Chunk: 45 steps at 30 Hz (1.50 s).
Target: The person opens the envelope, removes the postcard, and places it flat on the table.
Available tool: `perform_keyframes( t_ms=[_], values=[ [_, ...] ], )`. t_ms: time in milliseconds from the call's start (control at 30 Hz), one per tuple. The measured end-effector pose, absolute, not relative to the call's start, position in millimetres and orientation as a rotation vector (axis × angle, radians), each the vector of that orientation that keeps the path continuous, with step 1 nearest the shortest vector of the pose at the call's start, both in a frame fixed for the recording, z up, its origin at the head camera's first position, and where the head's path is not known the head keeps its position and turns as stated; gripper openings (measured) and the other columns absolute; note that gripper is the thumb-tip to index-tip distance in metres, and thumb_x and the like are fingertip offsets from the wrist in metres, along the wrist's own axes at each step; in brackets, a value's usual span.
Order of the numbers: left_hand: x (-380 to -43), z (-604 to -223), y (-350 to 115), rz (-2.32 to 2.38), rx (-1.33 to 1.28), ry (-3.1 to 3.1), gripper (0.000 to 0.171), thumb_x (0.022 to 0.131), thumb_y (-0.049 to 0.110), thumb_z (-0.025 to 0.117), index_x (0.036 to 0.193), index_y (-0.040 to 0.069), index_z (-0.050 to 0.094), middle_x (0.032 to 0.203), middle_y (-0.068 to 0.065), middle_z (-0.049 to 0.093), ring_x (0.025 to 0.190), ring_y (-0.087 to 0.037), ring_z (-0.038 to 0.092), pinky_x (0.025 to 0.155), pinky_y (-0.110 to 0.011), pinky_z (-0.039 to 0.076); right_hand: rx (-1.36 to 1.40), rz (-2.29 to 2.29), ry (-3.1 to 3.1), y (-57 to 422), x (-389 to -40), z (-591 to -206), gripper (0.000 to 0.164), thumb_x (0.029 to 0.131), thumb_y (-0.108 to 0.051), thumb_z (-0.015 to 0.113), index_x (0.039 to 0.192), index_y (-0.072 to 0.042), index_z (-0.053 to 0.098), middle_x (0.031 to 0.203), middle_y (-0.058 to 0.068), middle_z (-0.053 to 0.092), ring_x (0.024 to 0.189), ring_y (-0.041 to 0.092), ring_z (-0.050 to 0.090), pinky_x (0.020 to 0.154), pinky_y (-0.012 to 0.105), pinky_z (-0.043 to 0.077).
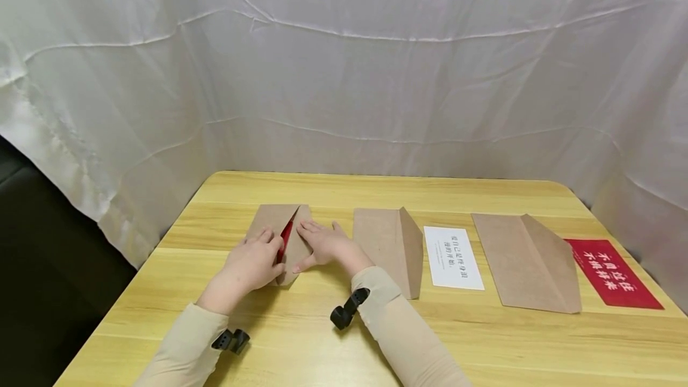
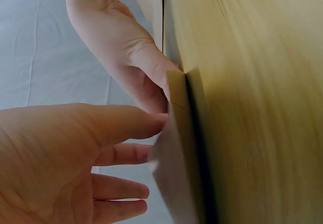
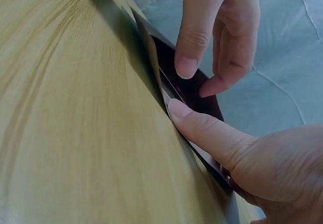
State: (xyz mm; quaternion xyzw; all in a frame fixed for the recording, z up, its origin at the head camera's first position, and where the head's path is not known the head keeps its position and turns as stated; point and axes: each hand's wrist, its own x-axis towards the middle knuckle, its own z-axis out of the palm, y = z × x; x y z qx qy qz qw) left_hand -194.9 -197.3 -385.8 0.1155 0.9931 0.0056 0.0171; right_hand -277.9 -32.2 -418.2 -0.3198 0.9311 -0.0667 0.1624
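Note:
On the left of the table lies a brown paper envelope [image 1: 271, 215], with a strip of red card [image 1: 286, 237] showing at its slanted opening. My left hand [image 1: 251, 263] is over the envelope's left part, its bent fingers right at the red card; thumb and fingertips stand apart in the right wrist view. My right hand [image 1: 326, 245] rests on the envelope's right part with its fingers spread. Its thumb [image 3: 202, 130] lies along the near edge of the opening. Most of the card is hidden inside the envelope.
Rightward along the table [image 1: 301, 339] lie a second envelope [image 1: 378, 243] with its flap raised, a white printed card [image 1: 453, 257], a third envelope [image 1: 518, 267] and a red printed card [image 1: 615, 273]. A pale curtain [image 1: 376, 88] hangs behind.

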Motion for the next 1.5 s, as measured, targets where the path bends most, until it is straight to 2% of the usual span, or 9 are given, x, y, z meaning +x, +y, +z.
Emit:
perform_keyframes(
  t_ms=[67,133,233,367,433,667,1000,1333,1500],
  values=[
    [-196.0,-386.8,-198.0,0.018,0.383,3.111,0.031,0.087,0.032,0.069,0.103,0.007,0.059,0.139,-0.024,0.053,0.127,-0.042,0.052,0.102,-0.06,0.043,-0.918,-0.183,2.661,-32.1,-278.4,-418.2,0.103,0.078,-0.071,0.062,0.157,-0.022,0.016,0.165,-0.004,0.011,0.153,0.014,0.012,0.121,0.056,0.011],
    [-197.9,-388.5,-198.9,0.044,0.413,3.12,0.027,0.086,0.027,0.069,0.1,0.007,0.057,0.125,-0.019,0.061,0.109,-0.036,0.062,0.091,-0.053,0.05,-0.923,-0.173,2.662,-32.2,-279.2,-419.0,0.103,0.079,-0.072,0.061,0.157,-0.023,0.016,0.165,-0.005,0.011,0.153,0.013,0.012,0.121,0.056,0.011],
    [-201.0,-392.9,-202.1,0.092,0.456,3.119,0.034,0.083,0.022,0.068,0.109,0.002,0.06,0.121,-0.018,0.063,0.099,-0.032,0.064,0.085,-0.047,0.053,-0.936,-0.163,2.664,-32.1,-280.2,-420.1,0.102,0.079,-0.072,0.06,0.157,-0.023,0.016,0.165,-0.005,0.011,0.152,0.013,0.012,0.121,0.056,0.011],
    [-204.7,-397.4,-207.1,0.144,0.474,3.103,0.058,0.084,0.023,0.066,0.133,-0.005,0.054,0.134,-0.022,0.058,0.119,-0.036,0.06,0.098,-0.05,0.049,-0.946,-0.158,2.663,-31.4,-280.4,-420.7,0.101,0.08,-0.071,0.06,0.157,-0.023,0.016,0.165,-0.004,0.011,0.153,0.013,0.012,0.121,0.056,0.011],
    [-205.4,-397.5,-208.3,0.162,0.471,3.096,0.059,0.084,0.023,0.064,0.135,-0.005,0.053,0.136,-0.022,0.057,0.123,-0.037,0.057,0.1,-0.05,0.048,-0.953,-0.158,2.665,-30.7,-279.9,-421.0,0.101,0.08,-0.072,0.059,0.157,-0.023,0.016,0.165,-0.004,0.011,0.153,0.013,0.011,0.121,0.057,0.011],
    [-203.9,-393.1,-208.8,0.202,0.433,3.09,0.059,0.086,0.023,0.063,0.134,-0.008,0.052,0.132,-0.023,0.059,0.112,-0.036,0.063,0.093,-0.049,0.052,-1.031,-0.194,2.627,-27.8,-281.0,-422.9,0.096,0.083,-0.069,0.057,0.157,-0.026,0.014,0.165,-0.002,0.008,0.153,0.015,0.006,0.12,0.059,0.008],
    [-203.7,-391.9,-209.7,0.234,0.437,3.09,0.047,0.085,0.02,0.064,0.123,-0.007,0.059,0.101,-0.018,0.069,0.081,-0.022,0.063,0.073,-0.042,0.054,-1.116,-0.23,2.575,-28.0,-281.2,-421.1,0.086,0.087,-0.063,0.058,0.156,-0.034,0.016,0.165,-0.005,0.004,0.153,0.018,-0.005,0.119,0.062,0.001],
    [-204.1,-392.3,-209.5,0.281,0.45,3.086,0.051,0.085,0.018,0.064,0.127,-0.009,0.057,0.12,-0.022,0.065,0.094,-0.026,0.065,0.083,-0.044,0.055,-1.13,-0.209,2.569,-30.3,-278.9,-419.1,0.082,0.087,-0.062,0.059,0.155,-0.035,0.021,0.164,-0.008,0.011,0.153,0.017,-0.004,0.119,0.062,-0.001],
    [-204.5,-393.2,-209.6,0.284,0.456,3.084,0.047,0.085,0.018,0.064,0.125,-0.006,0.059,0.119,-0.019,0.065,0.094,-0.025,0.064,0.083,-0.044,0.055,-1.198,-0.213,2.512,-31.5,-279.2,-418.4,0.075,0.09,-0.058,0.058,0.154,-0.034,0.026,0.163,-0.011,0.012,0.153,0.016,-0.005,0.119,0.063,-0.002]
  ],
)
